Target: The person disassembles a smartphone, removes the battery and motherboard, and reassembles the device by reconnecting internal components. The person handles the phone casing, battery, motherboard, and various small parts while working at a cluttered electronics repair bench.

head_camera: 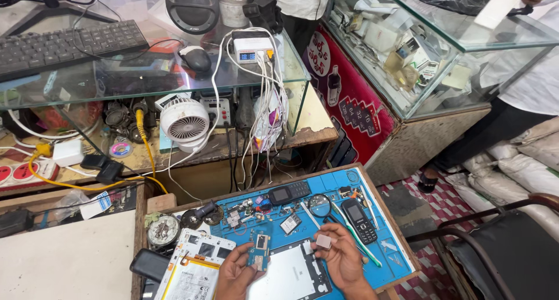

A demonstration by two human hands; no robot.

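I see my left hand (236, 271) raised palm-up at the bottom of the view, fingers curled, pinching a small blue circuit board (259, 254) upright between thumb and fingertips. My right hand (340, 258) sits just beside it, wrist angled inward, thumb and forefinger closed on a small pale square part (324, 241) held close to the board but not touching it. Both hands hover over the blue work mat (384, 242), right above a white tablet frame (291, 274) lying flat. To the right of my right hand a black keypad phone (359, 220) lies on the mat beside green-handled tweezers (356, 237). A round magnifier (319, 205) rests just beyond my hands, and a second dark phone (289, 192) lies farther up the mat.
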